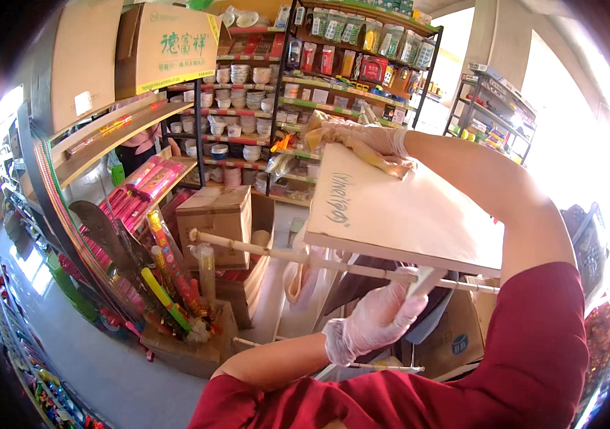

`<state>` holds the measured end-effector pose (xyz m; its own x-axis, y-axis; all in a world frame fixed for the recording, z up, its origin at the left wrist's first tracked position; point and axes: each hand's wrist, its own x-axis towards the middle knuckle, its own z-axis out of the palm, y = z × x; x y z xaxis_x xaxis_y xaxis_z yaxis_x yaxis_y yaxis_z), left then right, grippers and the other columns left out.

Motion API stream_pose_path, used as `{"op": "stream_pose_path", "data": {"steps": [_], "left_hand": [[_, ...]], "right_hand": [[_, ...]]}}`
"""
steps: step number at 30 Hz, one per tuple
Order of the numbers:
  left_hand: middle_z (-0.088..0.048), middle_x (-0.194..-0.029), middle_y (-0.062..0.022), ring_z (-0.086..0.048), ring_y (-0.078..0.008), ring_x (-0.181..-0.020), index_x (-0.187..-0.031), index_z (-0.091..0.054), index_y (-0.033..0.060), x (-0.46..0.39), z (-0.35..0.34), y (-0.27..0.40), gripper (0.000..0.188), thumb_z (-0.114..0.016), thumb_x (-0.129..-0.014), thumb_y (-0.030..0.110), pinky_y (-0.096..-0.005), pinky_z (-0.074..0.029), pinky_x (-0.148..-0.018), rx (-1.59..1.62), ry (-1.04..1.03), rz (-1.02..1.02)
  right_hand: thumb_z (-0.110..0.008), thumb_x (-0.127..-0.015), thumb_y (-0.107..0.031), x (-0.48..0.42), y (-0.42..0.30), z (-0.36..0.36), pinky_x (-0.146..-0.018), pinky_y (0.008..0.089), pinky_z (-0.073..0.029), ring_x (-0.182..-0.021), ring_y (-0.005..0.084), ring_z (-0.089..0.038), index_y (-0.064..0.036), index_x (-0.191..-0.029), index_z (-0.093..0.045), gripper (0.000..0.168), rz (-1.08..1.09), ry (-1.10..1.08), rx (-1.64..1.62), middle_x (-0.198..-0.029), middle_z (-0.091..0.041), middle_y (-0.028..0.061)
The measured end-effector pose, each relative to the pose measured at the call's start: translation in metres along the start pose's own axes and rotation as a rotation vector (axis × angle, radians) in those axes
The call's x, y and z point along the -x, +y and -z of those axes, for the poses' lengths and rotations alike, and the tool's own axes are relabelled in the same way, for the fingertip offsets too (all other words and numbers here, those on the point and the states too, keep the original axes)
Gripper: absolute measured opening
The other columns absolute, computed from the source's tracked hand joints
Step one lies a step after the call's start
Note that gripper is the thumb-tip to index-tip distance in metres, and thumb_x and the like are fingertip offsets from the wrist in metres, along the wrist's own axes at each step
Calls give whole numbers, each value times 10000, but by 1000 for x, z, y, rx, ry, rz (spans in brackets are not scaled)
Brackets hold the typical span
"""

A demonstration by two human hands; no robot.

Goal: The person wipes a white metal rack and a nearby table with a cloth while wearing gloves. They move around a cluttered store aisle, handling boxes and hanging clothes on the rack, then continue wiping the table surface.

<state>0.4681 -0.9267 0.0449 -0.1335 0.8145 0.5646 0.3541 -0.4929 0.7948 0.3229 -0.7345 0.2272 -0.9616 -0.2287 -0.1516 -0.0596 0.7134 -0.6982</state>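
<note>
A whitish flat panel (401, 214) with writing on its face lies tilted in front of me. My gloved right hand (374, 137) holds a crumpled yellowish-brown cloth (361, 150) against the panel's far edge and upper face. Below the near edge, my gloved left hand (377, 316) has its fingers around a short white bar (426, 282). A pale jointed pole (283, 256) runs crosswise under the panel, passing close to the bar. Part of the left hand's grip is hidden by the bar and its own fingers.
Wooden shelves (122, 134) with pink packets and a large carton (171, 48) stand at left. Cartons (214, 225) and a box of upright colourful tubes (192, 332) sit on the floor. Behind are racks of bowls (238, 107) and packaged goods. A person (141, 145) is partly visible behind the shelves.
</note>
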Motion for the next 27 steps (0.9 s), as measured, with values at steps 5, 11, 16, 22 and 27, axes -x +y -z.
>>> {"op": "stream_pose_path", "data": {"steps": [5, 11, 16, 22, 27], "left_hand": [[-599, -753, -221, -603, -422, -718, -1227, -350, 35, 2, 12, 13, 478, -400, -945, 417, -464, -483, -621, -91, -27, 35], [-568, -636, -180, -582, -404, -614, -1078, -486, 30, -2, -7, -11, 398, -421, -948, 401, -459, -476, -547, -107, 152, -254], [-559, -619, -169, -583, -381, -585, -976, -528, 42, 0, 5, -3, 383, -422, -947, 409, -448, -474, -519, -148, 42, -132], [-581, -686, -159, -592, -388, -640, -1137, -403, 67, 0, 11, 4, 379, -397, -954, 399, -439, -478, -548, -111, -6, -50], [-584, -703, -171, -594, -397, -655, -1128, -420, 77, 0, 11, 7, 363, -399, -953, 394, -458, -476, -574, -60, -6, -72]], "right_hand": [[-439, -949, -422, -65, 57, 51, -855, 187, -471, -958, 47, -552, -149, -1249, -509, 412, -248, 91, -273, -1114, -572, -16], [-335, -958, -505, -76, 104, 100, -826, 245, -453, -887, 101, -555, -123, -1196, -540, 494, -337, 192, -307, -1060, -599, 39], [-329, -960, -466, -65, 115, 100, -801, 283, -470, -893, 164, -581, -66, -1140, -557, 494, -369, 292, -317, -1050, -617, 104], [-386, -942, -324, -34, 98, 93, -814, 330, -486, -953, 213, -612, -25, -1080, -598, 392, -211, 405, 154, -1047, -641, 140], [-456, -893, -217, -43, 75, 96, -820, 360, -495, -969, 257, -628, -31, -1056, -630, 302, -182, 422, 1190, -1051, -652, 140]]}}
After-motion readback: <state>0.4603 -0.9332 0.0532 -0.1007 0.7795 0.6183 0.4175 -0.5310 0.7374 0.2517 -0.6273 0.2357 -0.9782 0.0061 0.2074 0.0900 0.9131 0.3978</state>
